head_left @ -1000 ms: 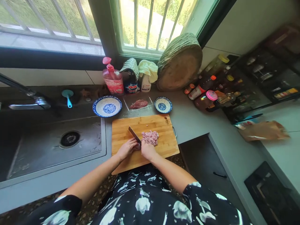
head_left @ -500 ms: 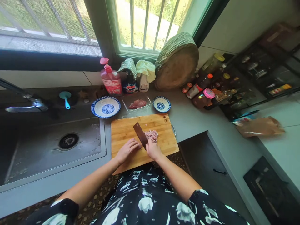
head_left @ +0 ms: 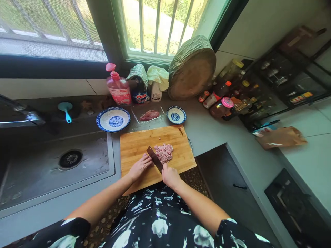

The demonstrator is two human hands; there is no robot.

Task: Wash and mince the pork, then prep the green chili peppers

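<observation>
A cleaver (head_left: 154,159) with a broad dark blade is in my right hand (head_left: 171,176), which is closed round its handle. The blade slants up and to the left over a wooden cutting board (head_left: 134,144). My left hand (head_left: 141,167) rests on the board just left of the blade, fingers pressed together; whatever lies under the fingertips is hidden. Against the blade's right side is a pile of chopped pink meat (head_left: 164,152). Behind the board, a larger piece of raw meat (head_left: 150,115) lies on a clear plastic tray (head_left: 160,117).
Two blue-rimmed plates, a large one (head_left: 113,119) and a small one (head_left: 176,115), flank the tray. To the left is the sink (head_left: 89,162). Along the window stand a pink soap bottle (head_left: 119,91) and a round wooden block (head_left: 192,74). Several jars (head_left: 221,107) stand right.
The cleaver has come away from the meat pile slightly, toward me, so more chopped meat shows. My left fingers have drawn back left, beside the blade. The whole view has shifted a little.
</observation>
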